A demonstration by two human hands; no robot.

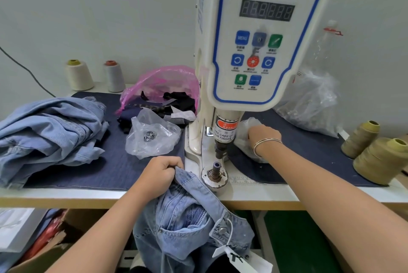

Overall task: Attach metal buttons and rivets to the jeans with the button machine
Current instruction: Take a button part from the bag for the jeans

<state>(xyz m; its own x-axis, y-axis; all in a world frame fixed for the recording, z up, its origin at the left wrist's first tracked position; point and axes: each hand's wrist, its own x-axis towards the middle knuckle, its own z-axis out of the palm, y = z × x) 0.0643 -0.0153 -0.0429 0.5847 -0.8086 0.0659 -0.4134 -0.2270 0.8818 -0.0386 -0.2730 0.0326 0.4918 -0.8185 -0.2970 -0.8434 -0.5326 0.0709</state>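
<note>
surface: a white table (260, 193) against a pale wall, partly covered by a dark denim mat (88, 173).
machine: a white servo button machine (260, 36) stands at the middle, its lower die (216, 172) on the base plate.
left hand: the left hand (160, 172) grips the waistband end of the jeans (189, 224), fingers curled round the cloth, just left of the die.
jeans: they hang from that grip over the table edge, a tag dangling below.
right hand: the right hand (263, 134) reaches into a clear plastic bag (245, 138) behind the machine's head; fingers hidden, so i cannot tell how they lie.
beyond the left grip: a bag of metal buttons (152, 134), a pink bag (161, 87) of scraps, a heap of jeans (50, 131).
right of the right grip: olive thread cones (379, 158).
</note>
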